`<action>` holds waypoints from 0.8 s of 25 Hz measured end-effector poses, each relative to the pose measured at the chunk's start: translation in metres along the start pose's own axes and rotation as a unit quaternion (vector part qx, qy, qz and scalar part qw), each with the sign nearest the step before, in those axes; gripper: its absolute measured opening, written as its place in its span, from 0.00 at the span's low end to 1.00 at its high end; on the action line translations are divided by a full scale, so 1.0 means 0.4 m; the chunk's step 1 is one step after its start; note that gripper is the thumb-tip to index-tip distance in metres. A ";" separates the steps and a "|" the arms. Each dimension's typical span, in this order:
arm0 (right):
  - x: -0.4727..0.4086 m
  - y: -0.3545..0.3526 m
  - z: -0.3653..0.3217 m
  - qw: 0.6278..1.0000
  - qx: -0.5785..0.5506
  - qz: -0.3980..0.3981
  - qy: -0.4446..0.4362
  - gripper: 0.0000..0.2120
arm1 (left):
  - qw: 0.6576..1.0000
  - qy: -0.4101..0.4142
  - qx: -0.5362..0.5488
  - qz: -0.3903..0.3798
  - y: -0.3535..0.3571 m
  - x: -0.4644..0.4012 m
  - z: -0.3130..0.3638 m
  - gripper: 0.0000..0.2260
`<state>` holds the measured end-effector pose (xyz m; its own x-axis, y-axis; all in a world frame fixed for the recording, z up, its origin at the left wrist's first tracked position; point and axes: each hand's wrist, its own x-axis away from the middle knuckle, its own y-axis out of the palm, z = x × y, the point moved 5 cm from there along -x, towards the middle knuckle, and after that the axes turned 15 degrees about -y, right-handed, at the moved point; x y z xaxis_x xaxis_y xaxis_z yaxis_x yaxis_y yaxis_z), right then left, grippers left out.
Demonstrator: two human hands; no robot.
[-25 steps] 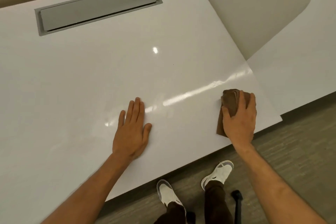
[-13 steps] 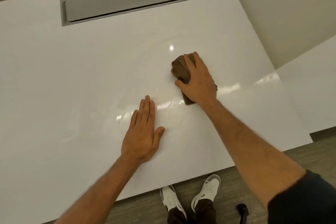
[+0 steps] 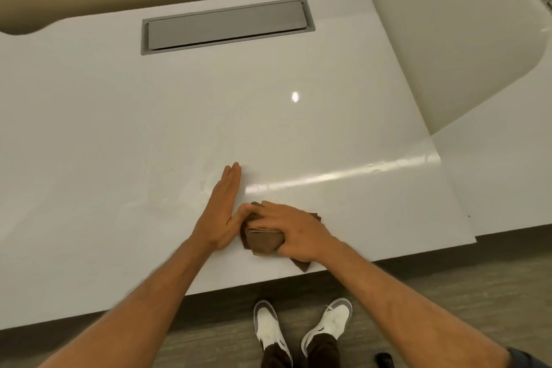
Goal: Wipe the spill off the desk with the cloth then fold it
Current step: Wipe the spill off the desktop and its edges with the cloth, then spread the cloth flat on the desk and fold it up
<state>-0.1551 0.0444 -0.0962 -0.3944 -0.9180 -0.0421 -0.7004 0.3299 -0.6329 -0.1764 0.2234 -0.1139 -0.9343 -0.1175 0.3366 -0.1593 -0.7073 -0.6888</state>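
My right hand (image 3: 294, 231) is pressed down on the brown cloth (image 3: 264, 240), fingers curled over the bunched-up wad near the front edge of the white tabletop (image 3: 119, 128). Left hand (image 3: 221, 212) lies open, holding nothing, thumb touching the cloth (I think; hard to tell).

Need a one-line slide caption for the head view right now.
Right hand presses a bunched brown cloth on the white desk near its front edge, left hand flat alongside.
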 end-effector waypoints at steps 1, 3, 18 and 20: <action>0.048 0.012 -0.005 0.999 -0.002 -0.024 0.021 0.28 | 0.999 -0.011 -0.030 -0.014 0.000 0.017 -0.001 0.41; 0.142 0.021 -0.020 0.997 -0.002 -0.054 0.058 0.28 | 0.996 -0.029 -0.080 -0.034 -0.001 0.063 0.004 0.40; 0.310 -0.479 -0.338 0.881 -0.263 0.337 0.204 0.16 | 0.993 -0.073 0.093 0.019 -0.119 0.296 0.489 0.23; 0.256 -0.508 -0.383 0.863 -0.302 0.351 0.204 0.10 | 0.978 -0.071 0.195 0.013 -0.170 0.297 0.552 0.23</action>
<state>-0.1443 -0.0829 0.1468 -0.9374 -0.3326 0.1035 -0.3380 0.9403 -0.0395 -0.2060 0.1037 0.1144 -0.8779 -0.2160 0.4274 0.0240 -0.9112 -0.4113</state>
